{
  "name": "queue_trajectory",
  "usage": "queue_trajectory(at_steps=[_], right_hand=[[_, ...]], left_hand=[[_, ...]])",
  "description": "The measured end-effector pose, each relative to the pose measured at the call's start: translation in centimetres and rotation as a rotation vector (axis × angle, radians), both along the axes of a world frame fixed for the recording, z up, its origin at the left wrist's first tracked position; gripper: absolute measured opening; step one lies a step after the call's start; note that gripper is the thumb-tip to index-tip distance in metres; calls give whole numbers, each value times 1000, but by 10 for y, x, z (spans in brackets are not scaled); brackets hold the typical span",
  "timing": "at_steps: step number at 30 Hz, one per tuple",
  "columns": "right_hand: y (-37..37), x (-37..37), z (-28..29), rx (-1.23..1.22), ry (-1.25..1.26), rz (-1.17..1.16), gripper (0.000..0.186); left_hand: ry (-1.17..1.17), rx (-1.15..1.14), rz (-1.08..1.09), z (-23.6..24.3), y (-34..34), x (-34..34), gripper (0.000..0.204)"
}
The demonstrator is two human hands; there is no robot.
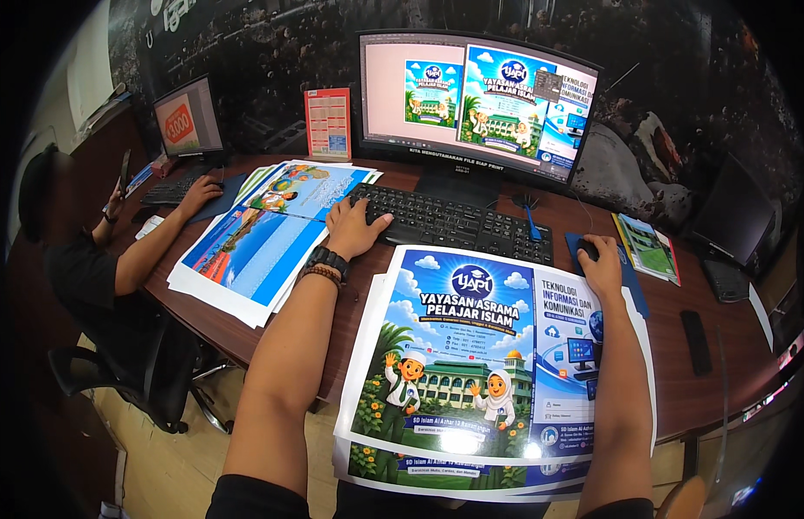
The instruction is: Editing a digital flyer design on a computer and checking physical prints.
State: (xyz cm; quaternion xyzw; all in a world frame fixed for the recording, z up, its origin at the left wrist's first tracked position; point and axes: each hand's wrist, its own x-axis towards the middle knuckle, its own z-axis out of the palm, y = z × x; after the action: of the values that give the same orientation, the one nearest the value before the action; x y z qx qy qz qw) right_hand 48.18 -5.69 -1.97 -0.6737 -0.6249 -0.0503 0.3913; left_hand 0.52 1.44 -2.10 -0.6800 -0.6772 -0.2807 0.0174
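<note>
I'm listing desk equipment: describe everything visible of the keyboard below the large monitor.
The keyboard is black, plastic-looking, with a number pad at right. It lies slightly aslant on the brown desk. The left grip rests on its left end; a slim blue object overlaps the number pad. A glossy print lies along its near edge.

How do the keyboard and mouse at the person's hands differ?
The keyboard is long; the mouse is small. The keyboard lies on the desk; the mouse sits on a blue pad. The left hand covers only the keyboard's left end; the right hand hides most of the mouse. Both look dark.
</note>
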Motion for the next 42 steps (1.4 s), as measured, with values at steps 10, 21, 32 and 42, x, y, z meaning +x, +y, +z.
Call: queue_trajectory(at_steps=[10,21,32,42], right_hand=[[0,0,3,0,8,4,36],[-2,-2,3,-14,10,-2,37],[0,1,1,19,22,28,36],[0,1,2,29,26,10,35]], left_hand=[[-8,-11,3,5,-3,2,77],[-2,12,8,-1,1,0,77],[-59,-57,-38,4,-1,1,78],[-69,-53,-35,5,-3,1,78]])
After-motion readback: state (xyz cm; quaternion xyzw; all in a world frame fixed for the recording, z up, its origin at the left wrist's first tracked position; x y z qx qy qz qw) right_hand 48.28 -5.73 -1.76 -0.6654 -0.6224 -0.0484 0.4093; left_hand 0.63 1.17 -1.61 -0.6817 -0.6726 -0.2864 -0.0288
